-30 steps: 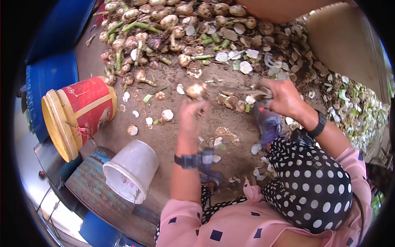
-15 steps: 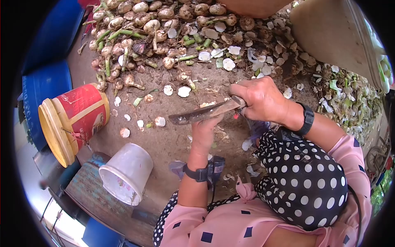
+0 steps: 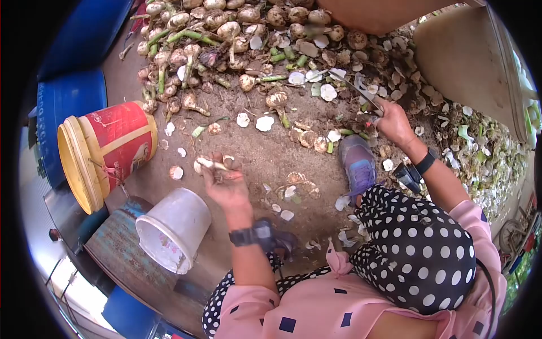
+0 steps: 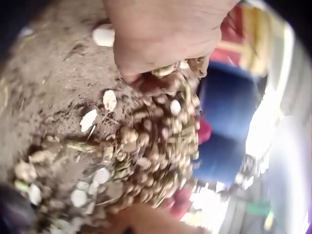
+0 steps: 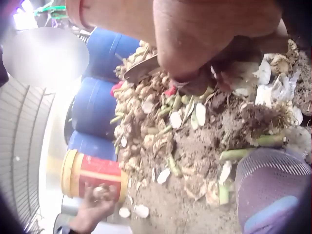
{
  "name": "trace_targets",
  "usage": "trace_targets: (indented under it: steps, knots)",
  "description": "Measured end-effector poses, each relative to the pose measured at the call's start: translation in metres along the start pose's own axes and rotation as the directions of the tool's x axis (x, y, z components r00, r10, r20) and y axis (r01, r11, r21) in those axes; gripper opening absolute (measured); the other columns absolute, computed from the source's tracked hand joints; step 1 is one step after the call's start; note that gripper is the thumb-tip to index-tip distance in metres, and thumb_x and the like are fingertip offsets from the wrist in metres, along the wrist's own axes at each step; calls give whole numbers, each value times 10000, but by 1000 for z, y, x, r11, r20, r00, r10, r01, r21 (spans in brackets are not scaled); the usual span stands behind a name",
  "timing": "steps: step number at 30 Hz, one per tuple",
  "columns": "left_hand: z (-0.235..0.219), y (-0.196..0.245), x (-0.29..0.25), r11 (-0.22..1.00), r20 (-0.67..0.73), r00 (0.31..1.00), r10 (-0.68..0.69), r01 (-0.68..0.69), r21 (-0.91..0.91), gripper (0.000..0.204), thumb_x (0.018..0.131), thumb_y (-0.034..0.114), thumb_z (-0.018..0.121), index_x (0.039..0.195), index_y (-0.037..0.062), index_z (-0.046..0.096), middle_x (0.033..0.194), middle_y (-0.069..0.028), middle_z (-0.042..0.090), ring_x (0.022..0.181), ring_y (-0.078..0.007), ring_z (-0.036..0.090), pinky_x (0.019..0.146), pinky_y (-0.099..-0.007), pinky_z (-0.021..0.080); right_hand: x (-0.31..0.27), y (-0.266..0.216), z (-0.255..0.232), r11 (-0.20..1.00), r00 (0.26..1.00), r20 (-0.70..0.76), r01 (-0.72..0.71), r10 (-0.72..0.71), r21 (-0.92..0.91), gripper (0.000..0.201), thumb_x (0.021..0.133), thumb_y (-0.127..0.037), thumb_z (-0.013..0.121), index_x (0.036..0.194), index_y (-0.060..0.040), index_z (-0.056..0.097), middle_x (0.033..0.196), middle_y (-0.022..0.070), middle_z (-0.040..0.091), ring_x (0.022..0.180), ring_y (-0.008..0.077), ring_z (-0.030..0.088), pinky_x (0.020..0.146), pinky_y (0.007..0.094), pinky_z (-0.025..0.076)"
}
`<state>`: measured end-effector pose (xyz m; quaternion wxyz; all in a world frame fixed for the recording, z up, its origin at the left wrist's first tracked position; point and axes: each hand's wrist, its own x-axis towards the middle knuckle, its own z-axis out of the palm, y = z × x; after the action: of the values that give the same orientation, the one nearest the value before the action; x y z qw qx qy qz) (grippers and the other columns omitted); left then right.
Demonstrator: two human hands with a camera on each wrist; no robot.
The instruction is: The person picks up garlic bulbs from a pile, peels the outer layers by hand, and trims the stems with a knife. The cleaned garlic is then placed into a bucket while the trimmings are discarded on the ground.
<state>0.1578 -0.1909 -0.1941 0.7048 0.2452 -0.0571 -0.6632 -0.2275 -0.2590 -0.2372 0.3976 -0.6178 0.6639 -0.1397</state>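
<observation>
In the head view my left hand (image 3: pixel 228 186) holds a pale garlic bulb (image 3: pixel 202 164) with its fingers, just above the white bucket. Far to the right of it, my right hand (image 3: pixel 396 125) grips the handle of a knife (image 3: pixel 361 90), its long blade pointing up and left over scattered trimmings. The right wrist view shows part of the blade (image 5: pixel 141 69) beside the hand. Most of what the left hand grips is hidden behind it in the left wrist view. A brown garlic bulb (image 3: pixel 276 100) with a green stem lies on the ground between the hands.
A large heap of stemmed bulbs (image 3: pixel 228 31) spreads across the back. At left, a red and yellow bucket (image 3: pixel 121 133) lies tipped near a white bucket (image 3: pixel 183 220). Pale peelings (image 3: pixel 480 152) cover the right side. A shoe (image 3: pixel 357 161) stands below the knife hand.
Half a second ago the blade lay across the left hand. Since then the left hand has moved left with the bulb, and the right hand has swung away to the right with the knife.
</observation>
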Motion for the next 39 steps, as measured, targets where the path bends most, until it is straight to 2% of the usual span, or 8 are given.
trace_targets:
  steps: [2,6,8,11,13,16,28,39]
  knots:
    - [-2,-10,15,913,-707,675,209,123,388,361,893,210,597,1200,34,524,936,-78,593,746,-154,523,676,-287,447,-1,3,6,1000,1000,9,-3,4,-22,481,674,-81,604,1154,-58,600,835,232,640,793,409,623,767,432,499]
    - [21,-70,63,-47,-275,952,137,283,958,643,828,243,676,1341,5,372,1074,-161,596,744,-218,621,648,-347,513,-4,-15,7,995,995,97,-4,14,-103,486,650,-87,613,1136,-59,607,830,234,637,804,407,619,763,437,502]
    - [-11,-103,94,-732,86,982,168,66,678,664,804,243,684,1327,-17,368,1094,-200,632,835,-275,669,686,-395,529,-7,-24,3,994,996,92,23,-12,-111,472,648,-85,611,1120,-57,610,822,233,636,801,407,617,753,442,501]
    - [14,-111,117,-769,-375,927,27,259,584,720,778,301,717,1343,13,376,1106,-234,631,928,-321,663,762,-405,509,-14,-35,-3,991,995,103,28,-15,-130,420,644,-82,611,1064,-62,617,790,223,631,780,403,614,719,454,496]
    - [6,-112,105,-774,-288,957,30,204,599,642,770,240,698,1300,5,423,1034,-198,658,842,-291,671,746,-392,511,-13,-42,-4,988,985,147,103,-86,-116,396,649,-92,621,1045,-77,615,773,211,630,765,406,610,704,457,491]
    - [18,-111,69,121,-404,900,-165,425,897,446,738,85,671,1150,-12,531,981,-159,658,832,-222,639,829,-367,487,-14,-67,-6,978,974,165,177,-158,-112,370,652,-106,634,1022,-101,613,757,175,640,749,374,627,675,453,504]
    - [53,-126,-3,151,59,995,85,-72,986,211,735,64,691,929,-15,663,1020,-174,606,923,-346,570,832,-414,426,-27,-108,-7,872,897,177,437,-405,-220,235,663,-140,632,883,-98,562,721,104,644,692,331,642,573,451,504]
    - [51,-119,-14,790,-145,961,-236,276,547,265,743,-30,606,1003,-12,561,771,-67,587,604,-134,526,522,-218,383,-22,-93,-8,853,880,131,475,-457,-215,301,672,-189,685,944,-119,578,687,94,633,673,309,645,553,420,510]
